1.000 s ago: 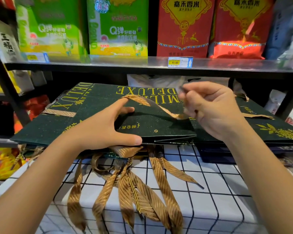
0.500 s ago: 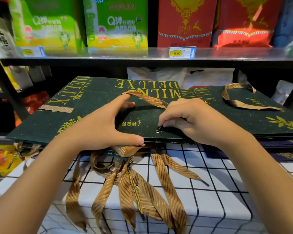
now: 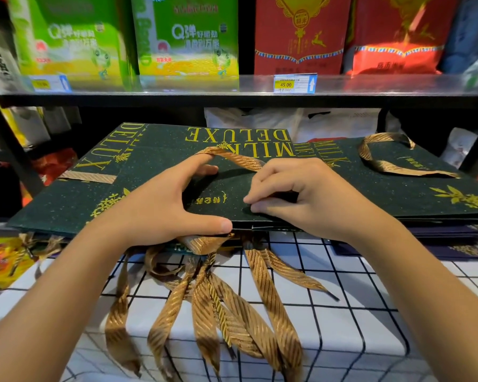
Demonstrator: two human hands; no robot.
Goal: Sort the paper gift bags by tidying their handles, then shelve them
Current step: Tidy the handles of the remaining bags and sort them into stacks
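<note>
At shelf front edge | left hand [image 3: 155,208] grips top gift bag [image 3: 155,150], fingers spread | right hand [image 3: 301,197] fingers pinch gold ribbon handle [image 3: 238,158]

A: Views?
B: One, head-worn, wide-angle. Faces forward and down, close over the gift bags [image 3: 160,172] at 12 o'clock.
A: Reach?
B: Upper shelf [image 3: 177,96] at top, forearms entering from 6 o'clock.
</note>
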